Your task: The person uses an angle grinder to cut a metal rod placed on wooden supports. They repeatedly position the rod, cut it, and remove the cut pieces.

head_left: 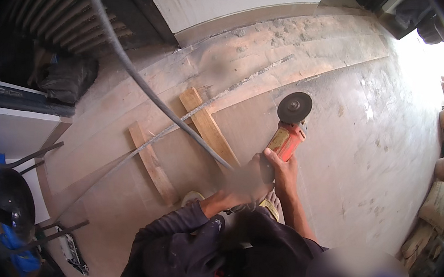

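Observation:
My right hand [284,171] is wrapped round the body of a red and black angle grinder [285,140], thumb across its top. The grinder's dark round disc [294,108] points away from me, above the floor. My left hand [243,187] is at the grinder's rear end, but a blur covers its fingers, so its grip cannot be made out. Left of the hands, a long steel rebar [165,131] lies across two wooden battens [209,128] on the floor. A thick grey cable [144,85] hangs across the view and runs down toward my left hand.
Rubble and dust [280,34] lie along the far wall. A dark bag [70,78] rests at the left, above a chair-like metal frame [60,235] and blue plastic [19,250]. Pots [443,168] and a pale sack [438,205] line the right edge.

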A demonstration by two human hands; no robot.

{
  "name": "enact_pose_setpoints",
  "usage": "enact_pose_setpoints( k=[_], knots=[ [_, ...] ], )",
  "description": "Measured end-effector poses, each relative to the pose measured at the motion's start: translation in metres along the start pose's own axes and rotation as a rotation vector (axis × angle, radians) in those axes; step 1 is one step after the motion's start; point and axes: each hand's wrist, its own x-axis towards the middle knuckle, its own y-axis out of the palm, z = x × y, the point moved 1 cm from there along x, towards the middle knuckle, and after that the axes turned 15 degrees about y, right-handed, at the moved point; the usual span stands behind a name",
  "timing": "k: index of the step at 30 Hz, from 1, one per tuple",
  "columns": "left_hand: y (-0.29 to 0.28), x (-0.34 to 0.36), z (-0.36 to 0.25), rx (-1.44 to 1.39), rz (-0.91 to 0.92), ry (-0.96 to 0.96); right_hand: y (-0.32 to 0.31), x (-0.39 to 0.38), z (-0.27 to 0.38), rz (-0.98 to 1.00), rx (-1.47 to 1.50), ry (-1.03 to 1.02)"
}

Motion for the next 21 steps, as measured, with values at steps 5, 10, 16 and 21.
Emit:
enact_pose_setpoints(
  k=[5, 10, 16, 21],
  knots=[
    [0.007, -0.002, -0.002, -0.036, -0.024, 0.098, -0.016, 0.001, 0.009, 0.089, 0.031, 0.044],
    [0.020, 0.005, 0.011, -0.165, -0.054, 0.219, -0.030, -0.002, 0.031, 0.074, -0.071, 0.004],
    [0.009, 0.018, 0.005, -0.414, 0.141, 0.196, -0.048, 0.018, 0.020, 0.176, -0.032, 0.003],
    [0.013, 0.012, -0.002, -0.359, 0.098, 0.141, -0.051, 0.027, 0.017, 0.178, -0.053, 0.109]
  ],
)
